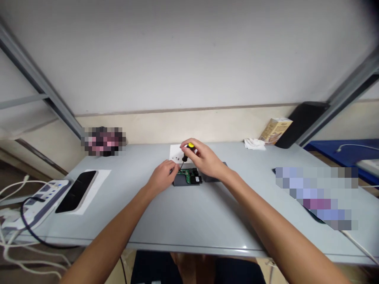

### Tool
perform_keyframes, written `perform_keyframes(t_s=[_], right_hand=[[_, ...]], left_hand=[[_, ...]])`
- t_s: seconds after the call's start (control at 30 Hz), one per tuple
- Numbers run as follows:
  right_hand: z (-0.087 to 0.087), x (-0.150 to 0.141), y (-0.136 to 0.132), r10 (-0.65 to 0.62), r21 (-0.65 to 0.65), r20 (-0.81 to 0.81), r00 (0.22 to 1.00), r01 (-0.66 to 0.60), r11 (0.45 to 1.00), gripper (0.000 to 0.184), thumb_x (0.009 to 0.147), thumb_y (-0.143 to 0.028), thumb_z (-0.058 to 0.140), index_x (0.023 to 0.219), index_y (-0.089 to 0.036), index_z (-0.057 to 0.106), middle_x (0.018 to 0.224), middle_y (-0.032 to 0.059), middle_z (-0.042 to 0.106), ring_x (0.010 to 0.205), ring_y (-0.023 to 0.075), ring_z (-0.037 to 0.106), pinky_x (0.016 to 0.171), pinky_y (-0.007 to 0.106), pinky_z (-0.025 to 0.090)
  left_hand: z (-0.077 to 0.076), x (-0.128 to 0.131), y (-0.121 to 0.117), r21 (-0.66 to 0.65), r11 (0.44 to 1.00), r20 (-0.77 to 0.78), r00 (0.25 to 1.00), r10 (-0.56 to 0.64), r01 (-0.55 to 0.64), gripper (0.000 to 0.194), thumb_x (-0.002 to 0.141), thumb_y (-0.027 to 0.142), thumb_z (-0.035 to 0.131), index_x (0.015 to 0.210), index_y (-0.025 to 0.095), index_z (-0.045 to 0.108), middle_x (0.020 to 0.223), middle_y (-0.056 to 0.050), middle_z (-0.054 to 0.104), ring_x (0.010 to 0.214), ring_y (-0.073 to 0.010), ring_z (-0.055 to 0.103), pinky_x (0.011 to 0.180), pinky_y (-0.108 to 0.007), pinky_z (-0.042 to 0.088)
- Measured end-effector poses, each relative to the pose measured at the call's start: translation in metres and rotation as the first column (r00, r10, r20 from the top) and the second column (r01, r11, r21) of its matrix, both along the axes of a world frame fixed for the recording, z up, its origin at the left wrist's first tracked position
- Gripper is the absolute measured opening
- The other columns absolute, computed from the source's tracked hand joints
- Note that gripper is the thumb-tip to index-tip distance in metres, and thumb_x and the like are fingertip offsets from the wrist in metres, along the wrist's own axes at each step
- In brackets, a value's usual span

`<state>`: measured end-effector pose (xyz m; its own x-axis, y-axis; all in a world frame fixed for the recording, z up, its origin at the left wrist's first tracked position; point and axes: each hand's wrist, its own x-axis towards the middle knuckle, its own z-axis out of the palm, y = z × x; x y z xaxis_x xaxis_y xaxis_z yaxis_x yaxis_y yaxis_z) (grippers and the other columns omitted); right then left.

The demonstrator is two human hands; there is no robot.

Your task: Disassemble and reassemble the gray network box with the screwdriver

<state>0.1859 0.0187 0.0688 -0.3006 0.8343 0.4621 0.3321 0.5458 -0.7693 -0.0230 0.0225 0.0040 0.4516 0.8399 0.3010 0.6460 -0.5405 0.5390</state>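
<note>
A screwdriver [185, 158] with a black and yellow handle is gripped in my right hand [204, 158], its shaft slanting down to the left. The tip reaches a green circuit board [187, 172] set in a dark grey housing [180, 181]. At the left end of this board, my left hand [164, 174] has its fingers bent together on or beside the housing's edge; whatever they pinch is hidden. Behind the board lies white paper [174, 150] with several tiny dark pieces, perhaps screws. Another dark grey part [211, 176] sits partly under my right hand and wrist.
On the left are a phone [77, 191] on white paper and a power strip [38, 201] with cables. A carton [276, 131], a crumpled tissue [254, 144] and a tall black object [299, 124] stand at the back right. A blurred flat device [316, 199] lies at right.
</note>
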Motion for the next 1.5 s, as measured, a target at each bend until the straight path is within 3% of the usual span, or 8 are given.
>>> perform_keyframes(t_s=[0.17, 0.27, 0.33, 0.5, 0.87, 1.13, 1.33, 1.5], right_hand=[[0.006, -0.029, 0.014, 0.157, -0.075, -0.212, 0.965, -0.177, 0.981, 0.028, 0.098, -0.05, 0.061, 0.092, -0.023, 0.064, 0.091, 0.0024, 0.065, 0.08, 0.0159, 0.057, 0.077, 0.032, 0.046], [-0.007, -0.044, 0.018, 0.081, -0.142, -0.54, 0.838, -0.186, 0.972, 0.038, 0.094, -0.061, 0.063, 0.087, -0.024, 0.054, 0.083, 0.0002, 0.064, 0.076, 0.0146, 0.058, 0.075, 0.031, 0.047], [-0.016, -0.049, 0.018, 0.043, -0.143, -0.599, 0.8, -0.159, 0.977, 0.043, 0.093, -0.064, 0.063, 0.085, -0.025, 0.049, 0.07, -0.0039, 0.056, 0.066, 0.0129, 0.051, 0.067, 0.029, 0.042], [-0.019, -0.052, 0.011, 0.099, -0.109, -0.584, 0.806, -0.198, 0.974, 0.046, 0.093, -0.071, 0.057, 0.091, -0.025, 0.053, 0.064, -0.0067, 0.038, 0.06, 0.0127, 0.038, 0.059, 0.029, 0.033], [-0.022, -0.05, 0.007, 0.101, -0.109, -0.601, 0.793, -0.206, 0.972, 0.042, 0.097, -0.067, 0.055, 0.092, -0.025, 0.054, 0.065, -0.0064, 0.036, 0.06, 0.013, 0.034, 0.058, 0.029, 0.029], [-0.022, -0.048, 0.008, 0.084, -0.141, -0.641, 0.763, -0.224, 0.964, 0.044, 0.098, -0.068, 0.052, 0.099, -0.025, 0.062, 0.074, -0.0028, 0.047, 0.068, 0.0141, 0.047, 0.065, 0.03, 0.038], [-0.017, -0.048, 0.007, 0.04, -0.129, -0.643, 0.765, -0.16, 0.979, 0.043, 0.088, -0.066, 0.069, 0.09, -0.025, 0.055, 0.084, -0.0009, 0.063, 0.074, 0.014, 0.059, 0.074, 0.031, 0.049], [-0.023, -0.049, 0.011, 0.003, -0.102, -0.646, 0.763, -0.089, 0.991, 0.04, 0.092, -0.062, 0.068, 0.093, -0.026, 0.049, 0.063, -0.0083, 0.044, 0.057, 0.0113, 0.042, 0.057, 0.027, 0.036]], left_hand=[[0.0, -0.001, 0.001, 0.002, 1.0, 0.024, 1.0, 0.017, -0.017, 0.037, 0.106, 0.033, 0.042, 0.075, 0.021, 0.059, 0.085, -0.006, 0.07, 0.087, -0.0227, 0.063, 0.084, -0.036, 0.048], [-0.002, -0.002, 0.003, 0.009, 1.0, 0.034, 0.999, 0.005, -0.005, 0.036, 0.105, 0.032, 0.042, 0.076, 0.021, 0.059, 0.085, -0.006, 0.07, 0.088, -0.0226, 0.064, 0.086, -0.035, 0.048], [-0.005, -0.003, 0.005, 0.02, 1.0, 0.028, 1.0, -0.008, 0.007, 0.036, 0.105, 0.032, 0.042, 0.076, 0.021, 0.059, 0.085, -0.005, 0.07, 0.088, -0.0225, 0.063, 0.085, -0.035, 0.047], [-0.007, -0.004, 0.007, 0.027, 1.0, 0.016, 1.0, 0.003, -0.003, 0.036, 0.105, 0.032, 0.042, 0.075, 0.021, 0.058, 0.083, -0.006, 0.067, 0.084, -0.0219, 0.061, 0.081, -0.035, 0.046], [-0.005, -0.005, 0.007, 0.033, 0.999, -0.005, 1.0, -0.012, 0.012, 0.035, 0.105, 0.033, 0.045, 0.076, 0.02, 0.06, 0.083, -0.005, 0.068, 0.083, -0.0213, 0.06, 0.08, -0.034, 0.046], [-0.002, -0.003, 0.006, 0.019, 1.0, 0.011, 1.0, -0.014, 0.014, 0.037, 0.104, 0.034, 0.045, 0.072, 0.021, 0.057, 0.08, -0.005, 0.067, 0.082, -0.0212, 0.058, 0.08, -0.035, 0.045], [-0.003, -0.004, 0.006, 0.034, 0.999, 0.012, 1.0, -0.015, 0.015, 0.036, 0.104, 0.033, 0.045, 0.073, 0.02, 0.059, 0.079, -0.004, 0.067, 0.08, -0.0207, 0.058, 0.079, -0.034, 0.046], [-0.003, -0.004, 0.006, 0.027, 0.999, 0.009, 1.0, -0.019, 0.019, 0.034, 0.104, 0.033, 0.046, 0.076, 0.021, 0.061, 0.082, -0.005, 0.07, 0.084, -0.0216, 0.061, 0.08, -0.033, 0.046]])
